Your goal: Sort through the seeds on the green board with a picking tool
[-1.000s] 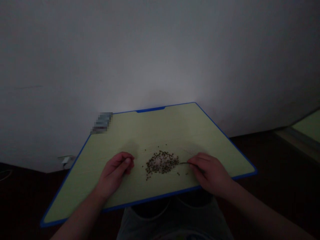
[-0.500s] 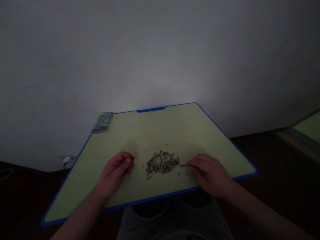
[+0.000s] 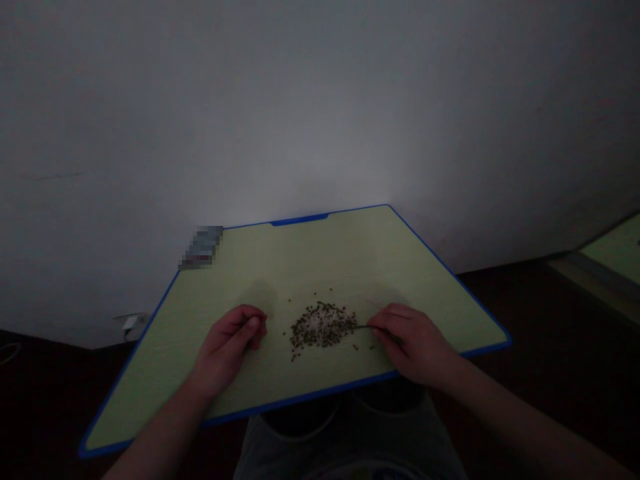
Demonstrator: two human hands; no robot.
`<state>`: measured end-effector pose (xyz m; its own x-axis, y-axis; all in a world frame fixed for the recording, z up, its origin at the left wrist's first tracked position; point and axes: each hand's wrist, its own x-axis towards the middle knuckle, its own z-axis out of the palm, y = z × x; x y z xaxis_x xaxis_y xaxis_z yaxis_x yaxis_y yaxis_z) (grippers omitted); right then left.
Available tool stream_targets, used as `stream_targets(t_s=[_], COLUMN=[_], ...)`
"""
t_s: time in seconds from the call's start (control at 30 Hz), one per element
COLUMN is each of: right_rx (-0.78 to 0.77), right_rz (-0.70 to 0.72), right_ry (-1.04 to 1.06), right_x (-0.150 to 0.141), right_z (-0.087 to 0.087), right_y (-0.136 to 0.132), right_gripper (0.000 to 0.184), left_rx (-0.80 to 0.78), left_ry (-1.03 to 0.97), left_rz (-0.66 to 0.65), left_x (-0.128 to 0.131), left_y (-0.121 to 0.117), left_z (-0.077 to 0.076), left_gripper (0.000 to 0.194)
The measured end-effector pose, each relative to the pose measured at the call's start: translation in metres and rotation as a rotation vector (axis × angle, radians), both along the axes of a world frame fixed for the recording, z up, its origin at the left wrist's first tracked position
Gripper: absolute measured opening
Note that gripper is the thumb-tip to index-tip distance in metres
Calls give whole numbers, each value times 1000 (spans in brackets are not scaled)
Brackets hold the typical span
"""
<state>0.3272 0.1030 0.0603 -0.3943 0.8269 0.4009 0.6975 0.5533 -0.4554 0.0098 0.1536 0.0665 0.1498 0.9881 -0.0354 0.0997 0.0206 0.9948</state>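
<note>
A low heap of small dark beans mixed with pale grains [image 3: 324,327] lies on the light yellow-green tabletop [image 3: 320,260], with a few beans strayed around it. My right hand [image 3: 407,340], at the heap's right side, is closed round a thin dark stick-like tool [image 3: 361,327]. The tool's tip reaches the heap's right edge; its exact kind is too dim to tell. My left hand [image 3: 233,347] rests left of the heap, thumb pressed against curled fingers. Whatever it may hold is hidden.
The table's blue rim [image 3: 280,401] runs close in front of me. A blurred-out flat item [image 3: 203,247] sits at the far left corner. Two dark rounded shapes, perhaps bowls [image 3: 303,420], show below the near edge. Behind stands a pale wall [image 3: 320,100].
My right hand has shifted slightly left, and the tool's tip now meets the heap's edge where it was just short of it. My left hand stays nearly still.
</note>
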Motion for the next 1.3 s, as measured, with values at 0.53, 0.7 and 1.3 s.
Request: stream_targets(t_s=[0.53, 0.7, 1.3], right_rx=[-54, -63, -104], right_rz=[161, 197, 75], right_ry=[49, 53, 62], right_x=[-6, -6, -16], right_z=[10, 11, 8], right_y=[0, -4, -5], right_gripper=[19, 19, 20], left_rx=[10, 1, 1], left_ry=[-25, -24, -17], left_rz=[-12, -26, -14], left_x=[-1, -1, 1], left_y=[3, 4, 3], left_z=[-6, -5, 1], left_gripper=[18, 16, 16])
